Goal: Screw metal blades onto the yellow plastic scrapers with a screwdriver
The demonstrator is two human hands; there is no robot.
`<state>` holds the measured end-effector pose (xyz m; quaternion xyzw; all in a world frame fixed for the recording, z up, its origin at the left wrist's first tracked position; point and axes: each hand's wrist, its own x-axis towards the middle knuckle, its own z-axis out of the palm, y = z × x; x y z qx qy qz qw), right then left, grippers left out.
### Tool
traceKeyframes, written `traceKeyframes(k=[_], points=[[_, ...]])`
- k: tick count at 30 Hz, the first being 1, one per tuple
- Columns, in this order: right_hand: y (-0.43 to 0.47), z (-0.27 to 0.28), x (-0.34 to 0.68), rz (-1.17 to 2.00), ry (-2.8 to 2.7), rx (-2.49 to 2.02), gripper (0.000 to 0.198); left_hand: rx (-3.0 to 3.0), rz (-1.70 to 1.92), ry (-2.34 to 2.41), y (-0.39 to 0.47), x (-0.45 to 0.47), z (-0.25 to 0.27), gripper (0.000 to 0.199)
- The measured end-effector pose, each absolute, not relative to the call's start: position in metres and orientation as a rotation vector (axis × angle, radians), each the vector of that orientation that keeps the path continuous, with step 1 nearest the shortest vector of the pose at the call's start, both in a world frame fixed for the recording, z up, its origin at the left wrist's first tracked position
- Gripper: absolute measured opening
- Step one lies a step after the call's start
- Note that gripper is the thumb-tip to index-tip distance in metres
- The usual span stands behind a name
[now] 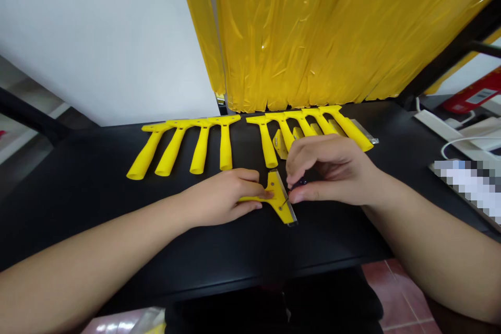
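A yellow scraper [277, 193] with a metal blade along its right edge lies flat on the black table [188, 250], head to the right. My left hand [230, 195] is closed round its handle and holds it down. In my right hand [329, 169] a small screwdriver [300, 182] with a dark purple handle is pinched between thumb and fingers. Its thin shaft slants down to the lower of two screws [281, 208] on the scraper's head. Whether the tip sits in the screw, I cannot tell.
Behind my hands several yellow scraper handles [199, 148] stand in a row, continuing right [268, 143]. Yellow plates [279, 144] lie among the right ones. A yellow plastic curtain [313, 36] hangs behind. White power strip [438, 130] and a phone-like device [469, 193] are at right.
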<state>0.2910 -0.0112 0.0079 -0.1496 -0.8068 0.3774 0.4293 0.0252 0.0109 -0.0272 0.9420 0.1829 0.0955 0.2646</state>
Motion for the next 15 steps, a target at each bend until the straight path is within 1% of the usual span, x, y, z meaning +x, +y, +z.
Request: traceKeyframes(k=[4,9,15], points=[[-0.013,0.0017,0.2921,1.017,-1.925,-0.43,0.028,2.545,0.253,0.503,0.0109,0.0256,-0.0266,0.017],[-0.0141,0.0019,0.2905,1.019,-1.903,-0.442,0.028,2.56,0.258,0.496,0.0114,0.0259,-0.0271,0.016],[-0.0117,0.0033,0.2908,0.983,-1.919,-0.433,0.028,2.573,0.256,0.483,0.0123,0.0251,-0.0279,0.021]])
